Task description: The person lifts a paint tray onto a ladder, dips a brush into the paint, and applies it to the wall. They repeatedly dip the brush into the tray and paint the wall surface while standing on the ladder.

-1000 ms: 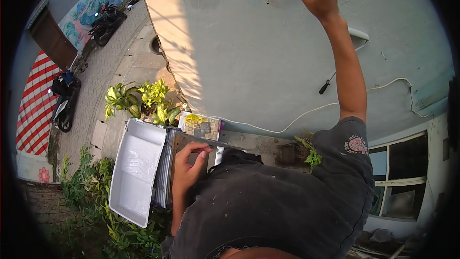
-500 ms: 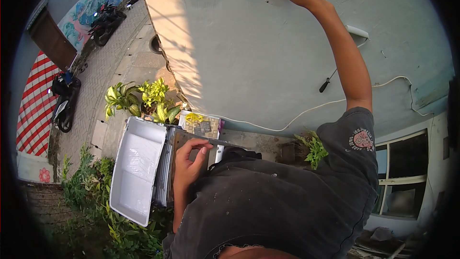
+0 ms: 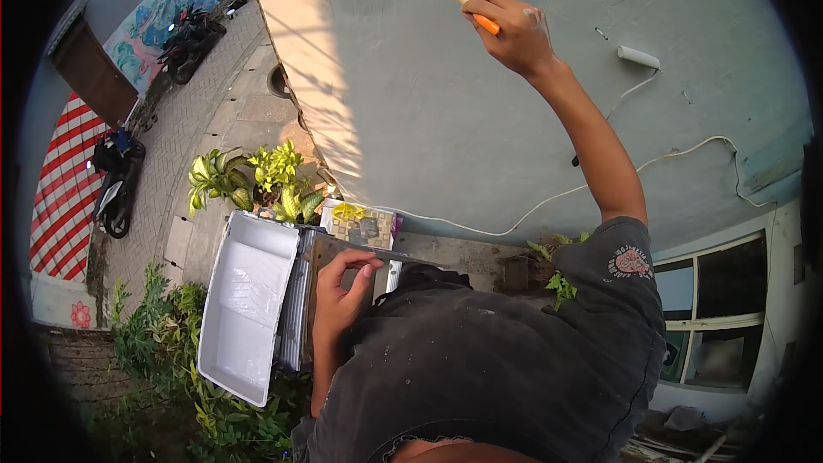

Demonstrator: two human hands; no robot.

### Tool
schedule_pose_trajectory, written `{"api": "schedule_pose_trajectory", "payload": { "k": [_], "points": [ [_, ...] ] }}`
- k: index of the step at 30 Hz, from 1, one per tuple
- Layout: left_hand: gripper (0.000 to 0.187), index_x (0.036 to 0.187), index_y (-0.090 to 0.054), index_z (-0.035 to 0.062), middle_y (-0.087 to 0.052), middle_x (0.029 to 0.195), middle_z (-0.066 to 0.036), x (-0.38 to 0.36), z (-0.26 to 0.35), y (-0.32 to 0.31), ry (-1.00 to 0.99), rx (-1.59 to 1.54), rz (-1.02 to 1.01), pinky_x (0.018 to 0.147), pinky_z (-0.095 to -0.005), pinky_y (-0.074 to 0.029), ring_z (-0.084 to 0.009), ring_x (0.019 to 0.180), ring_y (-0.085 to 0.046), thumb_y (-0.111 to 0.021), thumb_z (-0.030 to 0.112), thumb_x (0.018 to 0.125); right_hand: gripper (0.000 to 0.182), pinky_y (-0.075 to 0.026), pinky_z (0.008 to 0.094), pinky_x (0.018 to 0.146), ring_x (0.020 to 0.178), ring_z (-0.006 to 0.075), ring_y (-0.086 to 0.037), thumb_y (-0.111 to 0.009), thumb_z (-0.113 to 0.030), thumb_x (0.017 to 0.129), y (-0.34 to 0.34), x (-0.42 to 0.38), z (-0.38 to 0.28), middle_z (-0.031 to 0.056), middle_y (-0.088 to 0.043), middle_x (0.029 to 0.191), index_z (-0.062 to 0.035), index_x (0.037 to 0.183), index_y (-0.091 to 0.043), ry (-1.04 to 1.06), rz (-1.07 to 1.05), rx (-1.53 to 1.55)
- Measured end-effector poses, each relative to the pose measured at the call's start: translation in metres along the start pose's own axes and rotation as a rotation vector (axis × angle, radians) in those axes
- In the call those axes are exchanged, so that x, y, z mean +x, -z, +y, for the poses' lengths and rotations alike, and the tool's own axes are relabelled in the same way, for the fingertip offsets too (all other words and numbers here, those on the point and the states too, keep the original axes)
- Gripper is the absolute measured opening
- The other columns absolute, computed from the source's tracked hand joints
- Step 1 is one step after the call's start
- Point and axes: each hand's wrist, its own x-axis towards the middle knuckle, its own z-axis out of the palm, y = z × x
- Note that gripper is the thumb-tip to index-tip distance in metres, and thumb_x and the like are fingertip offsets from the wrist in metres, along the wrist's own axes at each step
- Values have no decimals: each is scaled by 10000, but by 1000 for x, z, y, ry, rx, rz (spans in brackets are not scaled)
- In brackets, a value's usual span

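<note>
My right hand is closed on a paintbrush with an orange handle, held up near the grey-green wall. White paint covers the bristles, which point to the upper left. Some white shows on the back of that hand. Lower down, my left hand rests at the edge of a dark board, fingers curled; what they hold, if anything, is hidden. Beside it on the left lies a white paint tray with wet white paint in it.
A paint roller leans on the wall at the right. A white cable runs along the wall's lower part. Potted plants stand beyond the tray, near a patterned box. A window is at the right; motorbikes are parked at the left.
My right hand has moved slightly down, and the brush has turned so its bristles point up and left. The right arm has shifted left. My left hand has hardly moved.
</note>
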Motion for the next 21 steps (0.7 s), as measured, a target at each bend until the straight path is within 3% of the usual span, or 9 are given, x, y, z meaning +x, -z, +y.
{"api": "schedule_pose_trajectory", "payload": {
  "k": [5,12,14,17,21],
  "points": [
    [167,1107,-621,-20,-690,1000,-115,-3,1,3,4,7,27,895,-310,-492,-183,968,-665,-599,37,951,33,-477,272,564,637,175,-641,-702,-59,861,20,-38,3,42,-703,833,-61,891,-715,-349,245,286],
    [170,1110,-623,-16,-696,996,-113,0,0,4,15,7,6,895,-309,-491,-181,972,-664,-602,45,952,48,-462,272,569,635,162,-637,-711,-93,876,12,-63,11,50,-709,828,-52,896,-728,-400,270,244],
    [169,1109,-624,-15,-697,996,-113,-1,0,3,21,13,-5,894,-309,-492,-181,972,-664,-602,44,952,71,-480,295,601,658,177,-651,-714,-131,884,4,-68,14,35,-716,851,-71,915,-736,-472,2,280],
    [174,1084,-654,-22,-726,966,-115,2,0,-3,-25,12,33,843,-301,-511,-185,898,-684,-614,19,920,73,-496,298,615,674,218,-654,-701,-112,892,-15,-66,16,52,-723,912,-56,933,-725,-400,-91,255],
    [172,1084,-655,-22,-729,967,-118,2,0,-2,-27,36,13,838,-301,-515,-186,894,-688,-615,21,922,88,-487,300,607,671,237,-652,-716,-148,886,-3,-33,42,36,-727,950,-82,944,-727,-299,-47,173]
  ]
}}
